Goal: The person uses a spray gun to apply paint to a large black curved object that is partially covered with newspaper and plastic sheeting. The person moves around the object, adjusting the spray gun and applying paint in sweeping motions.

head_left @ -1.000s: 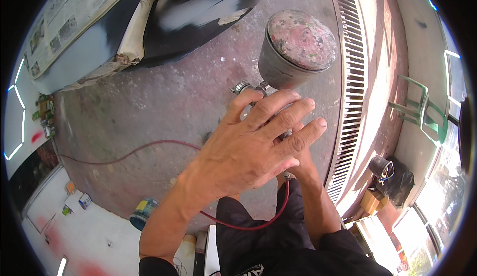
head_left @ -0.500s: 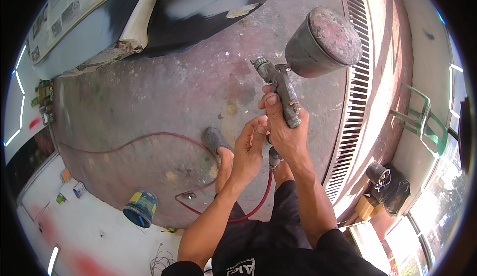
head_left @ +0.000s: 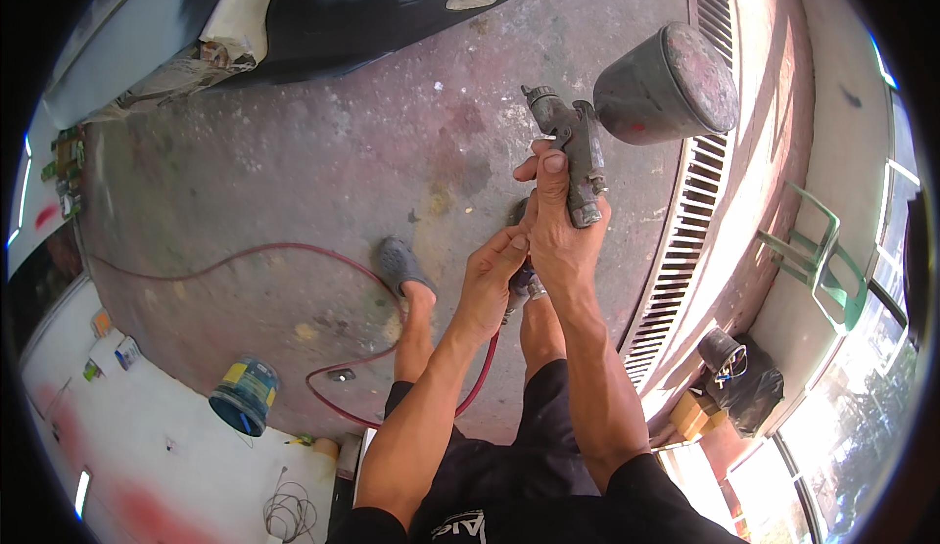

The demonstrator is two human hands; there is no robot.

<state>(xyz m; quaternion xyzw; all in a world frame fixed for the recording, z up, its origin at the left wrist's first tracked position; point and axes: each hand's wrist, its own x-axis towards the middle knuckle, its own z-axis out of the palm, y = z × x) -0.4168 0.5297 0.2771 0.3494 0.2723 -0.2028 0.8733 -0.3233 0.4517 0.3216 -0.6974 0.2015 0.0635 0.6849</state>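
My right hand is closed round the handle of a worn metal spray gun, thumb up along the back of its body. A dark paint cup with a paint-stained lid is joined to the gun's far right side. My left hand is beside the right wrist, its thumb and fingers pinched together near the bottom of the handle. What lies between those fingertips is hidden. From under the handle a red air hose hangs down and loops across the floor.
A dark car body panel with grey patches stands at the far left. Along the right runs a floor drain grate, with a green plastic chair and a black bag beyond it. A blue bucket is at the left.
The spray gun has tilted more upright and shifted slightly right and away. My left hand stays pinched near the handle. The surroundings have shifted left in view, and my feet are farther apart.
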